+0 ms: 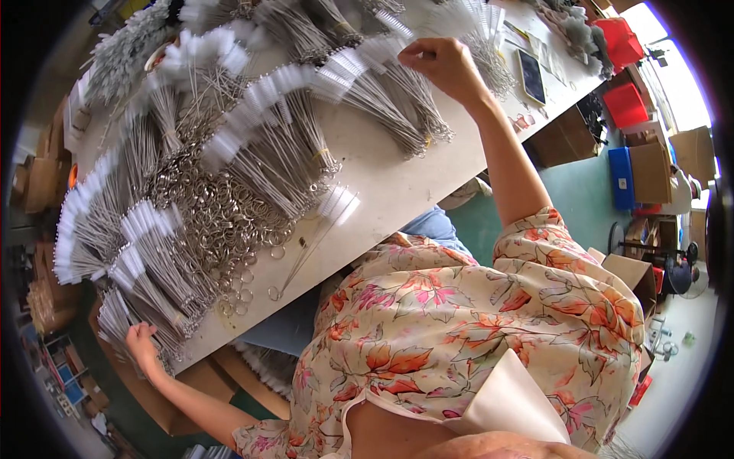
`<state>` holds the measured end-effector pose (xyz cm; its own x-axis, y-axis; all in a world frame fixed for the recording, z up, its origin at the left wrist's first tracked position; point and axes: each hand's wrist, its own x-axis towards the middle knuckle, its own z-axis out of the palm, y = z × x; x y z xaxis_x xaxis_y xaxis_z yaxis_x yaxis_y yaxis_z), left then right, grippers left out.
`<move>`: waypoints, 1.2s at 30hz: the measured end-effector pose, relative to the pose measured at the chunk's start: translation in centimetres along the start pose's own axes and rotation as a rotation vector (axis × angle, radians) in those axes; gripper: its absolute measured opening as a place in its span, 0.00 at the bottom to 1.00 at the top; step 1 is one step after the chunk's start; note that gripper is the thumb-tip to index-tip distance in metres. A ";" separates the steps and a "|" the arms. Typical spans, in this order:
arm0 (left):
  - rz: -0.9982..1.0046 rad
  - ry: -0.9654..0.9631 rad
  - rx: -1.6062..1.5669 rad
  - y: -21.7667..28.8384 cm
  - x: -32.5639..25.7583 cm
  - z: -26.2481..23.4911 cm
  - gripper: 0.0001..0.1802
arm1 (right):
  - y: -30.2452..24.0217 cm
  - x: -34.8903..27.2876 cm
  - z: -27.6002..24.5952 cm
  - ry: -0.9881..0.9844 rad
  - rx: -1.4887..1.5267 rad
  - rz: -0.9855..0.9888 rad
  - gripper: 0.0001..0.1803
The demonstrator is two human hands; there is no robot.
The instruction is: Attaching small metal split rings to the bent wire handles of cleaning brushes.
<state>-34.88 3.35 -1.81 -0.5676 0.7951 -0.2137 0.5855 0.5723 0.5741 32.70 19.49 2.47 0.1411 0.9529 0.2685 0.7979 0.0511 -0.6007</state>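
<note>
My right hand (447,65) is raised over the far side of the table, thumb and fingers pinched together; what they hold, if anything, is too small to make out. Below it lie bundles of thin wire brushes with white bristle heads (375,99). At the near left corner, my left hand (143,346) has its fingers curled against a small bundle of these brushes (115,315); its grip is partly hidden. A heap of metal rings (222,195) fills the middle, between the bundles. Two or so loose brushes (321,229) lie near the front edge, one beside a ring.
The white table (405,180) slants across the view, its front edge close to my body. A phone (531,76) lies at the right end. Grey brushes (126,57) are piled far left. Cardboard boxes (566,138), a blue bin (621,177) and red bins (625,105) stand beyond.
</note>
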 end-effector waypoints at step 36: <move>0.196 -0.119 -0.807 12.4 -9.1 7.8 0.17 | 12.0 5.2 -6.0 0.101 -0.565 -0.070 0.05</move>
<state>-17.96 4.75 1.07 -0.4075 0.9069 -0.1067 0.0482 0.1381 0.9892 46.52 23.29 1.22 0.1097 0.9184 0.3802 0.9926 -0.0809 -0.0908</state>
